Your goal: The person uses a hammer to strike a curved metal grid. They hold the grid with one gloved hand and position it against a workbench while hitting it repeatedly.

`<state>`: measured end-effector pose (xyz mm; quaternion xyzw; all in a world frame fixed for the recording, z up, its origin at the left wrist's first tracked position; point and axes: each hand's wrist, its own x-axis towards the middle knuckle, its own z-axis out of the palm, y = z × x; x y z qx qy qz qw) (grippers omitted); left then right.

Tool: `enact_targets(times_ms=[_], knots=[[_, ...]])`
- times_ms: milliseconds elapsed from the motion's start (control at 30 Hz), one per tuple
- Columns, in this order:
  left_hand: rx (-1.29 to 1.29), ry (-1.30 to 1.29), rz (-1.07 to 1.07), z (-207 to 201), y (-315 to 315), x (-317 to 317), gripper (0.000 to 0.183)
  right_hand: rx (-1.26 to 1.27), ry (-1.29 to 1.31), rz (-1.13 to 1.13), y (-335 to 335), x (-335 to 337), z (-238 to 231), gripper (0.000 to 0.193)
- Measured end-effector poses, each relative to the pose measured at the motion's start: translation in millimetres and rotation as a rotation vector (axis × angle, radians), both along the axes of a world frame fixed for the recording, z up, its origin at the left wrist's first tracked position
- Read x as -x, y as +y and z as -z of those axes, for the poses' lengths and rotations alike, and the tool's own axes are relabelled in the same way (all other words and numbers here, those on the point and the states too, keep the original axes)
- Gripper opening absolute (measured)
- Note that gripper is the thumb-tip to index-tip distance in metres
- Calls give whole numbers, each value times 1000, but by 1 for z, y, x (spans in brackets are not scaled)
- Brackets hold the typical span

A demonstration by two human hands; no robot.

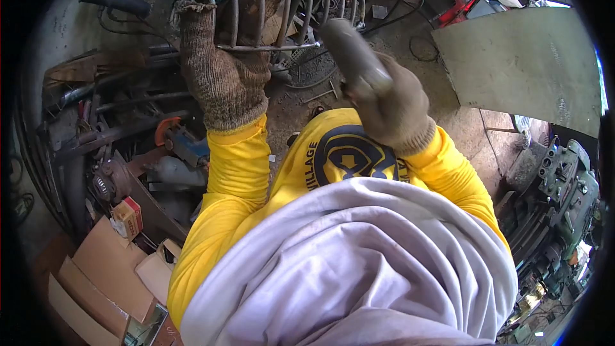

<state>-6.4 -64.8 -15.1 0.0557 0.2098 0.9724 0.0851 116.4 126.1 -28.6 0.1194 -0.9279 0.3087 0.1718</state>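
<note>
At the top of the view is a cage-like metal frame (259, 9) of curved rods joined to a straight bar. My left hand (224, 77), in a brown knitted glove, is closed around the frame's left end. In my gloved right hand (394, 106) is a thick grey cylindrical tool (352, 51), its rounded end pointing up and left. That end is close to the right tip of the frame's bar; I cannot tell whether they touch. The fingers of my right hand are partly hidden by the tool.
Metal bars and pipes (122, 99) lie on the left, above cardboard boxes (106, 263). A blue and orange power tool (182, 144) sits near my left forearm. At the right stand a large pale sheet (519, 64) and a green-grey machine (567, 186). Cables cross the floor.
</note>
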Motion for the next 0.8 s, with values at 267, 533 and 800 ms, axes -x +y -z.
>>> enact_targets(times_ms=[267,533,800], knots=[[62,22,55,10,-13,13,39,471,-165,-3,13,-14,-1,37],[41,18,64,0,-9,18,38,392,-190,64,10,-5,5,32],[-77,-38,194,10,-22,21,38,701,-122,1,17,-9,28,43]])
